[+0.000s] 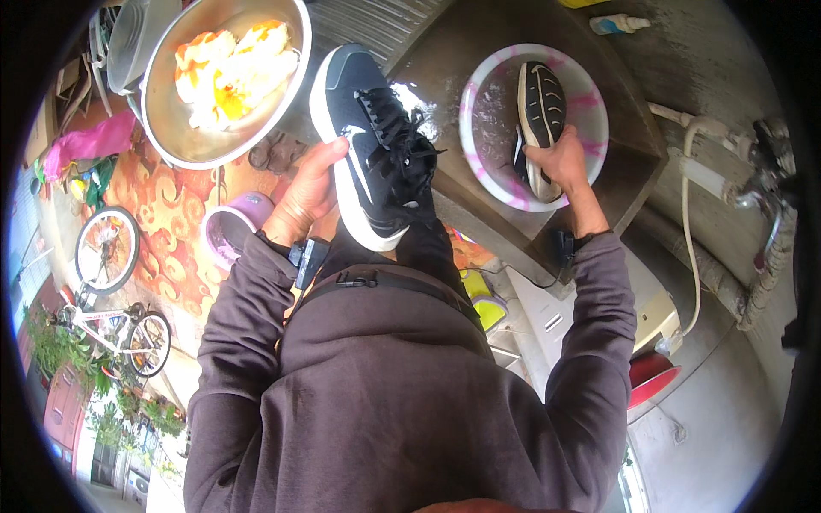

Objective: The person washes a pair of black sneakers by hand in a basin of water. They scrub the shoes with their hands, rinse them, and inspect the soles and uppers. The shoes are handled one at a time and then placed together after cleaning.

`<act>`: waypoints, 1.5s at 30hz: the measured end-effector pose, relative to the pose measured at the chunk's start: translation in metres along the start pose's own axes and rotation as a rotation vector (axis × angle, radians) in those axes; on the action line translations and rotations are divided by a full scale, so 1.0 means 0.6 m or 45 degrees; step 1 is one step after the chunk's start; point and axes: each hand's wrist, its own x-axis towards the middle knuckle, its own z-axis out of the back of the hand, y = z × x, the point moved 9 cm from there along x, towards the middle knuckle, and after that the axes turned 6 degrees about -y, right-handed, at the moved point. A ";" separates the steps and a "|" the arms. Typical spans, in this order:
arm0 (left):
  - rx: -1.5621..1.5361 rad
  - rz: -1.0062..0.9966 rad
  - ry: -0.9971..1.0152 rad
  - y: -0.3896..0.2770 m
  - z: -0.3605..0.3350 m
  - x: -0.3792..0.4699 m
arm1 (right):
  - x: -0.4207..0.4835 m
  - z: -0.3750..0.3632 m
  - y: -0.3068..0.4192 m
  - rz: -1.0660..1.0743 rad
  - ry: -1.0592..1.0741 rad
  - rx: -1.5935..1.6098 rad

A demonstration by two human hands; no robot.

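My left hand (pixel 311 176) grips a black sneaker (pixel 365 128) by its white midsole, thumb on the side. The sneaker's black laces hang loose, and its toe points away from me. In my right hand (pixel 564 163) is another black sneaker (pixel 542 106), turned so that its dark, grooved outsole faces up. That sneaker is inside a white plastic basin (pixel 470 128) with pink marbling, which holds dark, murky water (pixel 490 109). Whether the sneaker touches the water, I cannot tell. The basin sits in a concrete sink (pixel 442 58).
A stainless-steel basin (pixel 151 122) with white and orange contents stands at upper left. Below it is a purple bucket (pixel 250 208). A ribbed washing slab (pixel 353 25) adjoins the sink. Rightward are a plastic bottle (pixel 619 24), a hose (pixel 687 224) and pipes. A bicycle (pixel 102 327) stands far left.
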 end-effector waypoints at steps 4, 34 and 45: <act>-0.010 -0.014 -0.032 -0.005 -0.018 -0.002 | -0.027 0.074 0.026 0.041 -0.111 -0.018; 0.040 -0.025 0.098 -0.017 -0.057 -0.002 | -0.268 0.416 0.321 0.386 -0.775 -0.091; -0.074 -0.011 0.156 -0.012 -0.068 -0.014 | -0.203 0.250 0.166 0.141 -0.519 0.005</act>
